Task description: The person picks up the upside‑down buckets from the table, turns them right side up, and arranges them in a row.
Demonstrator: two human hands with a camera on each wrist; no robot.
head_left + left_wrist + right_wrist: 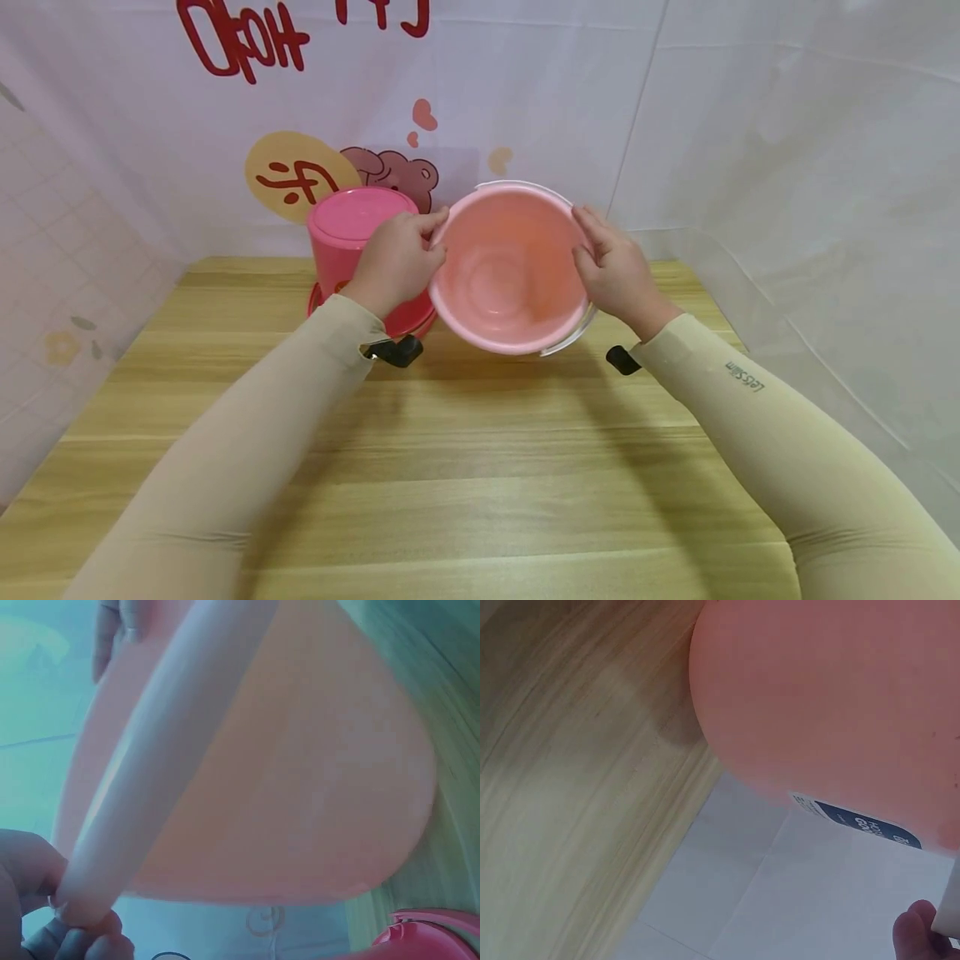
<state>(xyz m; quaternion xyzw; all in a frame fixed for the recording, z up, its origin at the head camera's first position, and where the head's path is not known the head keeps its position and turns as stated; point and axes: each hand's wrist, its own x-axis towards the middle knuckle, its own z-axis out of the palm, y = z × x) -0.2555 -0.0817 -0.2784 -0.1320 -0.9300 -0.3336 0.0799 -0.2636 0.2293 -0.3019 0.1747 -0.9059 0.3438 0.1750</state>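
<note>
From behind the pink bucket (498, 275), on the person's side and farthest from it, the head view looks forward and down into its mouth, with the table (480, 483) below it and the printed backdrop (540, 100) beyond. The left wrist view looks from the bucket's left, very near, at its rim and outer side, and shares with the head view both the left hand (397, 258) and the right hand (618, 271) at that rim. The right wrist view looks closely from the bucket's right at its labelled outer wall, its picture tilted so the table slants along the left
</note>
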